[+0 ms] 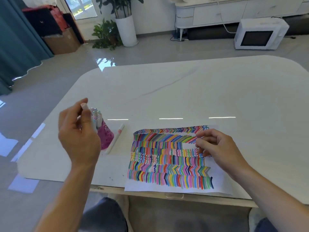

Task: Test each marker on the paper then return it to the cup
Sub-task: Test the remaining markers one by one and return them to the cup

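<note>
The left hand (78, 131) pinches a marker (84, 106) over the cup (107, 138), likely returning it, while the right hand (217, 148), loosely curled, steadies the paper (167, 187).

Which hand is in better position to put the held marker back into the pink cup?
Left. The left hand holds the marker right by the cup; the right hand is over the paper, apart from the cup.

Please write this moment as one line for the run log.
left hand: holds marker at pink cup | right hand: on paper, grip unclear | loose marker: lies on table beside cup
</note>
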`<state>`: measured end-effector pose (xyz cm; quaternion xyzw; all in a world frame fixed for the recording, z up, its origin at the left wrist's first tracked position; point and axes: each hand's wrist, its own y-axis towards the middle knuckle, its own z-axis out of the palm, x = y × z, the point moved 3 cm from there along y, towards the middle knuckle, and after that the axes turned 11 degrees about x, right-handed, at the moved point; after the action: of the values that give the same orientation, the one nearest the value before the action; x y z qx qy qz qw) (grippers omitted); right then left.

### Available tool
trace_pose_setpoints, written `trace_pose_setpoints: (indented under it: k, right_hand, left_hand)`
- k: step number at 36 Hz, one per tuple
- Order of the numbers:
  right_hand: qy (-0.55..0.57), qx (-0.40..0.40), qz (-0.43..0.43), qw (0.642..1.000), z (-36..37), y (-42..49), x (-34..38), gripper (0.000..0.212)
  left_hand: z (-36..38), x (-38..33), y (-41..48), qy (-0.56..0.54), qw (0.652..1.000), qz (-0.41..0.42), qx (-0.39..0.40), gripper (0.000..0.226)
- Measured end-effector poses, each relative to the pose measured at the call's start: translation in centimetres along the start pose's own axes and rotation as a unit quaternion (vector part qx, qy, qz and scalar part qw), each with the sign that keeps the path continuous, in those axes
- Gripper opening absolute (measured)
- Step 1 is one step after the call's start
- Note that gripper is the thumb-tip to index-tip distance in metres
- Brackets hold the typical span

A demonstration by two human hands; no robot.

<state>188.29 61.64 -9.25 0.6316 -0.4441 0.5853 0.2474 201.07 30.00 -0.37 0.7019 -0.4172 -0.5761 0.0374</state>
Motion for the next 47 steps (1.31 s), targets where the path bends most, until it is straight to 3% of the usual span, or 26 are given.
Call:
trace_pose_setpoints:
  k: [6,16,28,37,41,47]
  right_hand:
    - [-0.001,0.016,-0.005,1.0,0.7,0.1,0.0,0.01]
    - [-0.041,0.025,-0.01,0.999,1.1,0.2,0.0,0.01]
    - [-0.04,0.029,-0.004,0.999,1.0,0.4,-0.2,0.013]
    - [-0.038,0.028,-0.008,0.999,1.0,0.4,-0.2,0.012]
    - [-0.039,0.026,-0.005,0.999,1.0,0.4,-0.3,0.012]
    - [-0.038,0.026,-0.004,0.999,0.9,0.4,-0.4,0.013]
  left_hand:
    - [-1.2,1.3,0.7,0.026,1.0,-0.008,-0.007,0.023]
    - [-1.1,3.8,1.0,0.124,0.983,-0.113,0.077,0.016]
    - [-1.0,4.5,1.1,0.23,0.962,-0.121,0.084,0.019]
    - [0.0,2.7,0.6,0.214,0.973,-0.021,0.079,0.022]
    - [1.9,1.7,-0.4,0.22,0.962,0.039,0.154,0.019]
    - [4.7,4.2,-2.0,0.26,0.893,-0.078,0.36,0.031]
